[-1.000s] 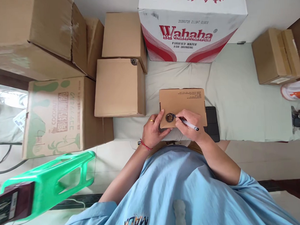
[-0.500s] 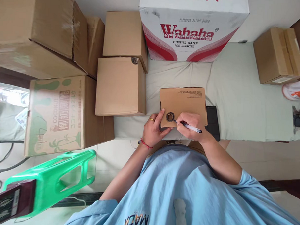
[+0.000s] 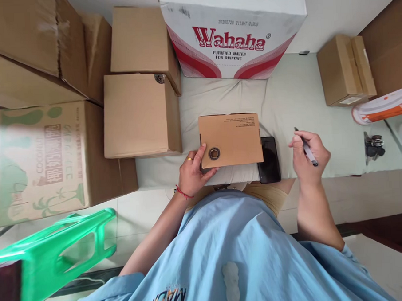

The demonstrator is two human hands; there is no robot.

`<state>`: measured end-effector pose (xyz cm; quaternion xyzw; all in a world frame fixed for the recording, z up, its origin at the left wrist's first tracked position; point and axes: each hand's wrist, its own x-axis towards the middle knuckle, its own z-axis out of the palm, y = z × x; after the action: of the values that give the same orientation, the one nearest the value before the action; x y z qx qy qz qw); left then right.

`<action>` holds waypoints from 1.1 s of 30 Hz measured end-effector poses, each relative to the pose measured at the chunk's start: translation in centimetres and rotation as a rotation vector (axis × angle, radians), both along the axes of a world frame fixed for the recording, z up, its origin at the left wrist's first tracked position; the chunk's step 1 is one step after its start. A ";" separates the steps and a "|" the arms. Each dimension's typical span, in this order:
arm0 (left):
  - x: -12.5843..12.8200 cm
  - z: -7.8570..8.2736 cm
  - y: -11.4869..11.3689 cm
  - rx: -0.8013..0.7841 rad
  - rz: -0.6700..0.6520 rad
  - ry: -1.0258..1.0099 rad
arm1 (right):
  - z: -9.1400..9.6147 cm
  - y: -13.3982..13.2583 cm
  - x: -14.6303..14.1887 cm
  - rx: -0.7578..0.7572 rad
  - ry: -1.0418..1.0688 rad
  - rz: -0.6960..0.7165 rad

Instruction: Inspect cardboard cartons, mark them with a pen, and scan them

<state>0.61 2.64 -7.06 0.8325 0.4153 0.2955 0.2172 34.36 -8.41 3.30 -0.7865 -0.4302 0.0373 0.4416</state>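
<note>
My left hand grips the lower left corner of a small brown cardboard box, thumb on top and fingers at the near edge. A dark ring-shaped drawing with a pale centre shows near that corner of the lid. Out to the right, off the box, my right hand is closed around a pen with a clear barrel and dark ends. Between the box and my right hand lies a black phone, its left edge partly hidden by the box.
Large cardboard boxes are stacked on the left. A white and red water carton stands at the back. To the right are a smaller carton, an orange and white container and keys. A green stool is at lower left.
My right hand has lifted off the box with the pen and moved right, past the phone. My left hand stays on the box. The view has shifted to the right.
</note>
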 end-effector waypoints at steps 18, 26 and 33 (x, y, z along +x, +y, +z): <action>0.4 0.7 -0.2 -0.019 0.005 -0.005 | -3.5 -5.4 -2.8 -0.703 -0.231 0.074; 3.0 1.6 0.8 -0.171 0.006 -0.039 | -5.1 -4.9 -6.6 -0.752 -0.255 -0.039; 3.5 0.4 0.8 -0.147 0.041 -0.025 | -3.2 -4.6 -3.9 -0.867 0.017 -0.103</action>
<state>4.10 3.40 -6.61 0.8018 0.4501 0.2792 0.2768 30.50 -12.96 0.05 -0.9192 -0.3314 0.1990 0.0755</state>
